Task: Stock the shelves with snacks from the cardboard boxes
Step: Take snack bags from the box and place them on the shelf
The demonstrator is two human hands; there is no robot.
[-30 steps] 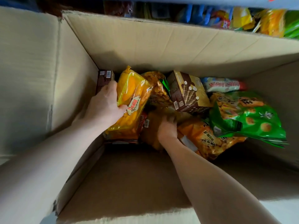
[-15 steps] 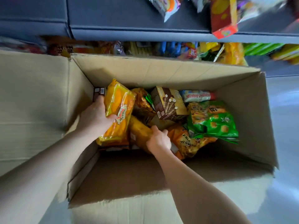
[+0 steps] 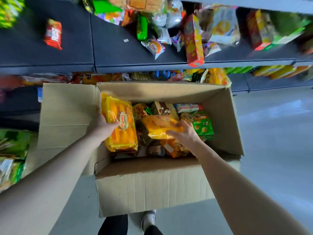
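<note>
Upper left: a red packet [image 3: 53, 33] lies flat on the dark shelf [image 3: 110, 48]. Below it, an open cardboard box [image 3: 152, 187] sits on the floor [image 3: 271, 133] close against the shelf, with its left flap [image 3: 67, 116] spread outward. The left hand [image 3: 101, 124] is inside the box at the left wall, fingers clamped on the left edge of a long yellow snack pack [image 3: 121, 133] and thumb across its front; the pack is held up lengthwise. Box centre: an orange-yellow pack [image 3: 159, 128] is raised above the other snacks, with the right hand [image 3: 188, 134] fingers clamped on its near-right end. A brown wafer box [image 3: 165, 108] lies behind it and a green bag [image 3: 203, 127] just right of the hand, both in the box. Upper right: a tall red-yellow box [image 3: 194, 41] overhangs the shelf edge among loose packets.
</note>
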